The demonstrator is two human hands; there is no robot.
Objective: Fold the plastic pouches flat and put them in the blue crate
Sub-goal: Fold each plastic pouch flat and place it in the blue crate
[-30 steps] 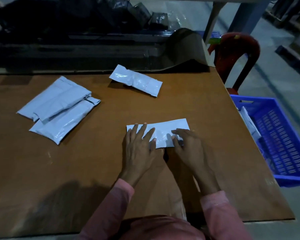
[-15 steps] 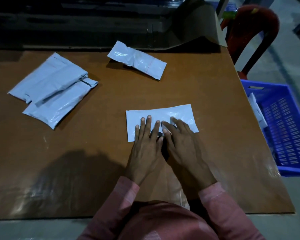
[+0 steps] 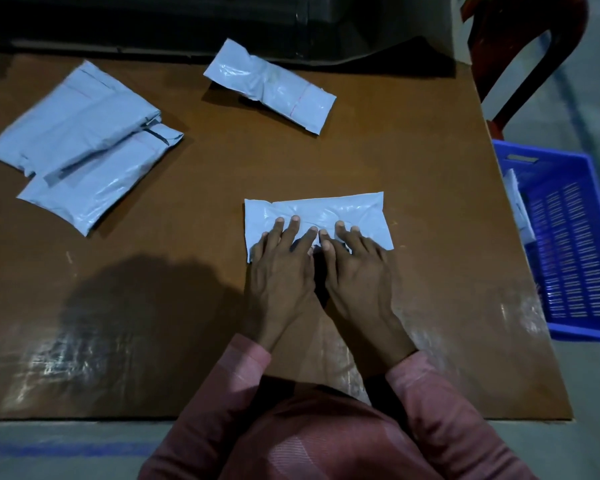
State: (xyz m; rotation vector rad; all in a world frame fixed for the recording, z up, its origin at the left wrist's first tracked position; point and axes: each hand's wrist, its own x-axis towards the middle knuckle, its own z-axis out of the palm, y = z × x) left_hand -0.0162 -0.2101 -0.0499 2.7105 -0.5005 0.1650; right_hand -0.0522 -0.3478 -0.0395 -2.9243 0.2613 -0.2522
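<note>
Both hands are pressing down on the pouch (image 3: 326, 209), which is lying flat on the table (image 3: 153, 306) directly in front of the person. The left hand (image 3: 279, 271) and the right hand (image 3: 357, 271) are lying side by side, index fingers almost touching; the fingers (image 3: 293, 230) are straight and slightly spread, gripping nothing.

Compared with a second ago, the hands have been drawing together; then they were sitting apart at the near edge of the pouch, and now the fingertips are reaching its middle. Judged from this, the fold is being smoothed and creased, and the folding step is nearing completion; the transfer is not yet begun.

The blue crate (image 3: 586, 332) is standing beside the right edge of the table, well apart from the pouch; a pale folded piece (image 3: 518, 209) is leaning inside it against the wall nearest the table. Two pouches (image 3: 80, 140) are lying overlapped at the far left, and a third pouch (image 3: 271, 86) is lying near the far edge; all three are staying where they were, apparently awaiting handling.
</note>
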